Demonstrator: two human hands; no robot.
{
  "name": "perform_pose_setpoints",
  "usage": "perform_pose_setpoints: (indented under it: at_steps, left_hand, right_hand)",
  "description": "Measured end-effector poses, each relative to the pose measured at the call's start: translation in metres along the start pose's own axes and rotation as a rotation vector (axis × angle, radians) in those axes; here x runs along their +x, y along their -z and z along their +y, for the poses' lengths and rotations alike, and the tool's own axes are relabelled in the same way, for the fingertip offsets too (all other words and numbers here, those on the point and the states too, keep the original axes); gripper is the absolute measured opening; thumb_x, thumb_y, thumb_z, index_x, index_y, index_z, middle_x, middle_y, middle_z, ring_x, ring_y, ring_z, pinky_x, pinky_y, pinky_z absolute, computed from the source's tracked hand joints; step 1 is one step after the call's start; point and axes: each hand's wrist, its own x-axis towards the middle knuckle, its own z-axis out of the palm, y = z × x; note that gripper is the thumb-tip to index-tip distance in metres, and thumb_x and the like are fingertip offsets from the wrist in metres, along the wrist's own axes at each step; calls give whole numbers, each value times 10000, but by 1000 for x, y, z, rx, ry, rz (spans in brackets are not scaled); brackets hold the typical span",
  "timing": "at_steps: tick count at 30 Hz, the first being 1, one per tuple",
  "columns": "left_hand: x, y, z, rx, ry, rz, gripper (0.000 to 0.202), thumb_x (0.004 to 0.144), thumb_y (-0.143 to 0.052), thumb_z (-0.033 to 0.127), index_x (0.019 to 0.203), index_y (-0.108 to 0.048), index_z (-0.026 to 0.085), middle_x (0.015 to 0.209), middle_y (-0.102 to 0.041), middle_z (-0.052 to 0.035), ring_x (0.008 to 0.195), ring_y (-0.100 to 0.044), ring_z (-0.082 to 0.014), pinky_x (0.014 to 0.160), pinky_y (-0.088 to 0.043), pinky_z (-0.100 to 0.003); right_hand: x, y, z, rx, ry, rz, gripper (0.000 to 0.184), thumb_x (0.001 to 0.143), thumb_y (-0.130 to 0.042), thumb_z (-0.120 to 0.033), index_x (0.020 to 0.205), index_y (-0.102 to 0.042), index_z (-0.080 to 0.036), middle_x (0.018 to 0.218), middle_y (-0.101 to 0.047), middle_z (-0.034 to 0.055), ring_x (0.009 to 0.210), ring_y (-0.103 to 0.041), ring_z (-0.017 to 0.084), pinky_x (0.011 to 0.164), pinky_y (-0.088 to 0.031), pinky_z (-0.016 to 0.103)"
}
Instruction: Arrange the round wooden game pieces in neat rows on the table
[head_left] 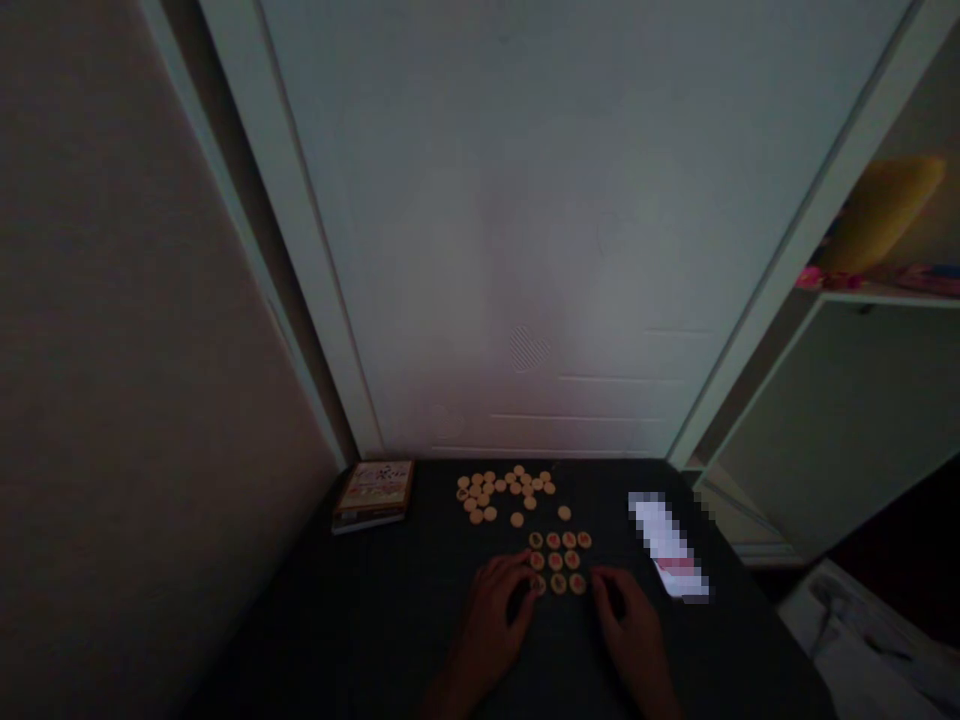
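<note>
Small round wooden Chinese chess pieces (555, 561) lie face up in close rows on the dark table, most with red characters and a few with darker ones. My left hand (491, 605) is at the left side of these rows. Its thumb and fingertips close on the nearest left Chinese chess piece (538, 586), which still lies on the table. Just right of the rows is my right hand (628, 615), its thumb and index finger curled together. Whether anything is between those fingertips is too dark to see. Farther back, several plain-faced pieces (490, 513) are scattered in a loose group.
A box (375, 492) with a printed lid sits at the table's back left. On the right lies a bright, blurred phone-like object (667, 545). A white panel (525, 250) rises behind the dark table (375, 620). Shelving (862, 300) stands at the right.
</note>
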Motion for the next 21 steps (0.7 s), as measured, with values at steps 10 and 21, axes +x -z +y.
perform_pose_setpoints:
  at_steps: [10,21]
  left_hand:
    - [-12,23,-38,-6,46,61,146,934,-573,223,1001,-688,283,1146,-728,-31,1081,-680,-232,976,-553,-436]
    - [-16,23,-43,9,22,79,179,950,-529,221,983,-700,261,1095,-737,-61,1053,-679,-253,987,-532,-495]
  right_hand:
    - [30,0,-11,-100,63,-36,328,939,-496,-417,1066,-709,-202,1027,-751,99,924,-712,240,797,-582,343]
    - [117,-29,-32,-334,62,-239,140,732,-721,-245,867,-738,-214,914,-769,67,843,-707,212,727,-481,262]
